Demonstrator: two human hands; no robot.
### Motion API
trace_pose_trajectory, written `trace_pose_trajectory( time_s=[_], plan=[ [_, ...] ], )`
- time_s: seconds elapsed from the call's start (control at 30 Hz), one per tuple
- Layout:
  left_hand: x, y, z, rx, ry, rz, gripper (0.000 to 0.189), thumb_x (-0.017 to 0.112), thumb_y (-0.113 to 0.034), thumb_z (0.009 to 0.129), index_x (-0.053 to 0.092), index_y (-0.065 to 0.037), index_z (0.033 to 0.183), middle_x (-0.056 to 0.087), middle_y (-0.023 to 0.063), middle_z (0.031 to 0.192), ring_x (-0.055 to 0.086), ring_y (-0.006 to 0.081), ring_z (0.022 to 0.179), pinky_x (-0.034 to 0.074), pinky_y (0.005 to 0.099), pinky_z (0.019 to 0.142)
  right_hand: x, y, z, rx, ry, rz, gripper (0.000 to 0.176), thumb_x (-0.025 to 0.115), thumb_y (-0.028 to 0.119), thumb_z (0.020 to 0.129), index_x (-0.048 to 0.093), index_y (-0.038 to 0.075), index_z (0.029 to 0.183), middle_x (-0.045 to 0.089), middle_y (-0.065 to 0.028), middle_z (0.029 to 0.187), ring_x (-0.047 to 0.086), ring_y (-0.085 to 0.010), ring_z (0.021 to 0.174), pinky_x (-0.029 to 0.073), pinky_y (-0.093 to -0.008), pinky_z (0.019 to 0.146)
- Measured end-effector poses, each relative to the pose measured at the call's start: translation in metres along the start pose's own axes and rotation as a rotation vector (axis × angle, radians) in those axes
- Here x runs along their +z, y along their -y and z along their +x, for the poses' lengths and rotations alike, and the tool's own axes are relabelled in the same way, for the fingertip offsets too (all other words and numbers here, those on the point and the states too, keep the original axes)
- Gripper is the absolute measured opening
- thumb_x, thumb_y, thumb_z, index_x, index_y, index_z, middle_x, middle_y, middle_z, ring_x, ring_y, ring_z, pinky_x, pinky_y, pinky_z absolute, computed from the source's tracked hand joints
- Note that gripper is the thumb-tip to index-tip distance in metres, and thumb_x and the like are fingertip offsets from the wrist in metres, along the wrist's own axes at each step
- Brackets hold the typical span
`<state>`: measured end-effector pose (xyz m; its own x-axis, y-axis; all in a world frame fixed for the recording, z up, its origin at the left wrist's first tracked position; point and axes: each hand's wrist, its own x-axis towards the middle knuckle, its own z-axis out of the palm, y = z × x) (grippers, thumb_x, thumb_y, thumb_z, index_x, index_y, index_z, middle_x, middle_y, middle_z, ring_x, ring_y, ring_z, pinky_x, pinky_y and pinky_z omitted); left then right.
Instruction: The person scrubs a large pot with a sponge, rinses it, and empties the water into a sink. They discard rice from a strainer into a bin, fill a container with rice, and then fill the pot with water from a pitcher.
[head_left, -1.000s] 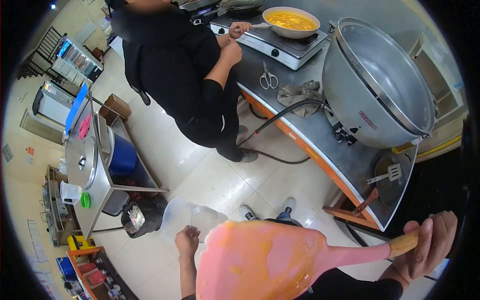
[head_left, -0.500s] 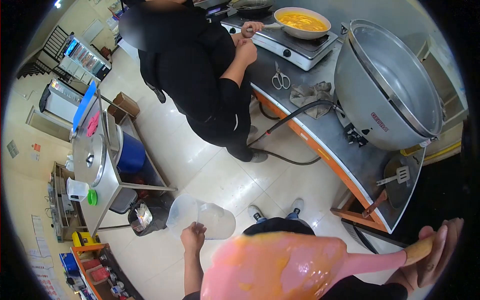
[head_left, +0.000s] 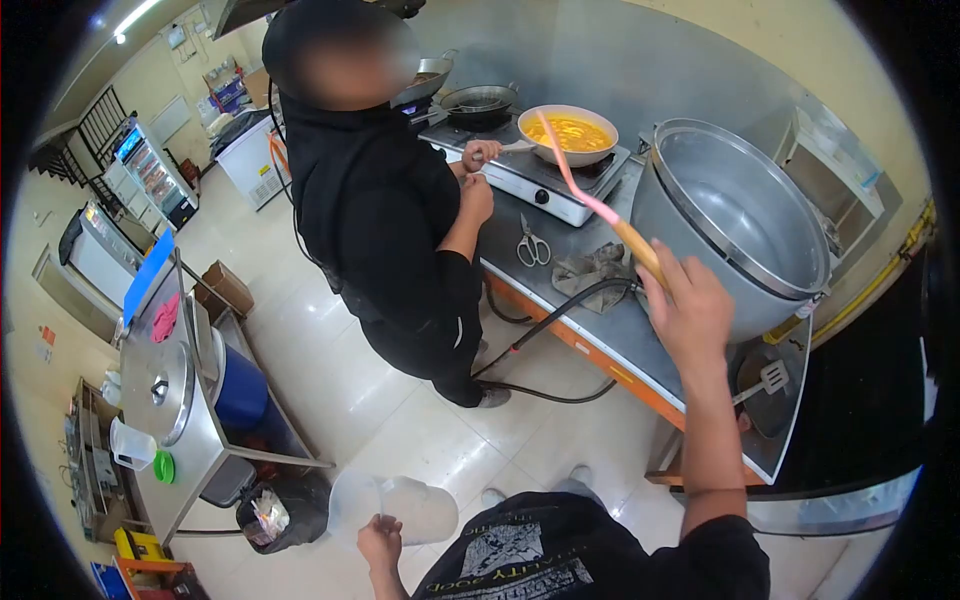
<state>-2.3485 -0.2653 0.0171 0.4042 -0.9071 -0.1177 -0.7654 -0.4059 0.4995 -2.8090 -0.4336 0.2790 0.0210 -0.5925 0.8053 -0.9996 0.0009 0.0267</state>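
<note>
My right hand [head_left: 692,305] is closed around the wooden handle of a pink silicone spatula [head_left: 602,208], raised in front of the stove. In this view the spatula's thin edge overlaps a light-coloured frying pan [head_left: 594,158] that holds orange-yellow food [head_left: 575,131]. Low down, my left hand [head_left: 380,543] grips the handle of a large translucent plastic jug [head_left: 425,510], which hangs above the floor tiles. Another person's hand [head_left: 482,154] is on the pan's handle.
A person in black [head_left: 385,190] stands at the counter's left. A big grey pot [head_left: 690,250], scissors [head_left: 533,242], a crumpled cloth [head_left: 590,270] and a slotted turner [head_left: 770,378] are on the counter. A black hose [head_left: 560,318] loops off its edge. A steel table [head_left: 215,440] stands left.
My right hand has swung the spatula from close in front of me, low at the right, up and forward toward the pan. My left hand still holds the jug low.
</note>
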Motion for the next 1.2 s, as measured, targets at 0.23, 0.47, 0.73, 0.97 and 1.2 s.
trace_pose_trajectory(
  time_s=[0.23,0.47,0.73,0.97,1.2],
  plan=[
    [0.01,-0.001,-0.014,-0.06,0.025,0.067,0.011,0.073,-0.014,0.067,0.068,-0.009,0.076,0.068,0.0107,0.071,0.066,0.029,0.069,0.051,0.0376,0.065,0.117,-0.006,0.064,0.428,0.147,0.223,0.029,0.063,0.034,0.083,0.067,0.009,0.096,0.063,-0.0176,0.074,0.062,-0.0361,0.071,0.048,-0.0435,0.061],
    [0.04,0.004,-0.068,-0.33,-0.215,-0.234,0.014,0.07,-0.002,0.07,0.066,0.001,0.083,0.069,0.0132,0.073,0.067,0.0256,0.065,0.051,0.0348,0.064,0.299,-0.068,0.118,0.775,0.307,0.644,0.031,0.06,0.029,0.082,0.066,-0.002,0.082,0.062,-0.0164,0.066,0.061,-0.0271,0.062,0.046,-0.0389,0.054],
    [0.056,-0.036,-0.08,-0.398,-0.305,-0.131,0.012,0.069,-0.006,0.072,0.065,0.0,0.081,0.068,0.014,0.073,0.065,0.0273,0.066,0.051,0.0366,0.065,0.388,-0.059,0.149,1.312,0.26,1.498,0.033,0.053,0.038,0.09,0.053,0.007,0.078,0.051,-0.0042,0.064,0.048,-0.0149,0.047,0.037,-0.0303,0.042],
    [0.048,-0.056,-0.098,-0.409,-0.301,-0.018,0.013,0.068,-0.011,0.073,0.065,0.0,0.079,0.067,0.0148,0.073,0.064,0.0291,0.066,0.05,0.0383,0.065,0.432,-0.041,0.124,1.205,0.269,1.706,0.023,0.049,0.029,0.09,0.057,0.007,0.087,0.057,-0.0026,0.068,0.053,-0.0124,0.05,0.036,-0.0268,0.038],
    [0.04,-0.063,-0.116,-0.379,-0.264,0.063,0.016,0.066,-0.016,0.074,0.065,0.0,0.077,0.066,0.0156,0.073,0.063,0.0308,0.067,0.05,0.0401,0.065,0.421,-0.03,0.102,1.394,-0.047,2.234,0.027,0.044,0.032,0.093,0.056,0.013,0.108,0.062,-0.0019,0.096,0.061,-0.0153,0.084,0.049,-0.0298,0.067]
  ],
)
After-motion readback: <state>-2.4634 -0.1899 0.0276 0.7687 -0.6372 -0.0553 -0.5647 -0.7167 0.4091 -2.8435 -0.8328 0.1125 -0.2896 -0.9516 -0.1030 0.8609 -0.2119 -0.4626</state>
